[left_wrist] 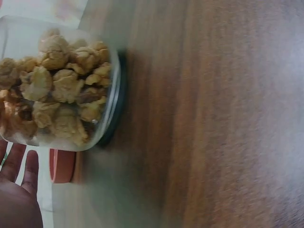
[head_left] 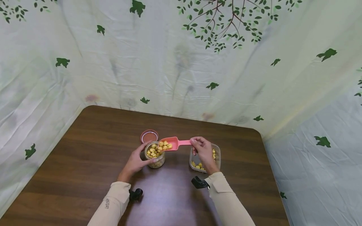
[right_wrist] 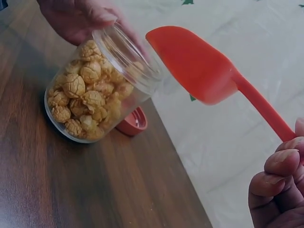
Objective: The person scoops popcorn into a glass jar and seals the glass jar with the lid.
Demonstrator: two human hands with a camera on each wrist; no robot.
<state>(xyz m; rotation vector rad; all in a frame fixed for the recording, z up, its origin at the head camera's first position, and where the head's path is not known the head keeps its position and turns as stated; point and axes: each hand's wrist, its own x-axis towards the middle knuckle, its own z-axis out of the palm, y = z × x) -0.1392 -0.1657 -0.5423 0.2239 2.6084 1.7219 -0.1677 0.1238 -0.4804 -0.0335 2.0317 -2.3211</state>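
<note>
My left hand (head_left: 136,161) holds a clear glass jar (head_left: 157,163) around its side, thumb in front and fingers behind. The jar stands on the table, filled with caramel popcorn (right_wrist: 74,85). Between its thumb and fingers, my right hand (head_left: 204,153) pinches the handle of a red-pink scoop (head_left: 174,144). Several popcorn pieces (head_left: 164,146) lie in the scoop, whose front edge is over the jar's mouth. From the right wrist view, the scoop (right_wrist: 197,64) shows its underside beside the jar's opening.
A clear plastic container (head_left: 219,157) with some popcorn in it stands below my right hand, partly hidden by it. The jar's red lid (head_left: 149,136) lies behind the jar. The brown wooden table (head_left: 96,157) meets a leaf-patterned cloth (head_left: 175,62) at its back edge.
</note>
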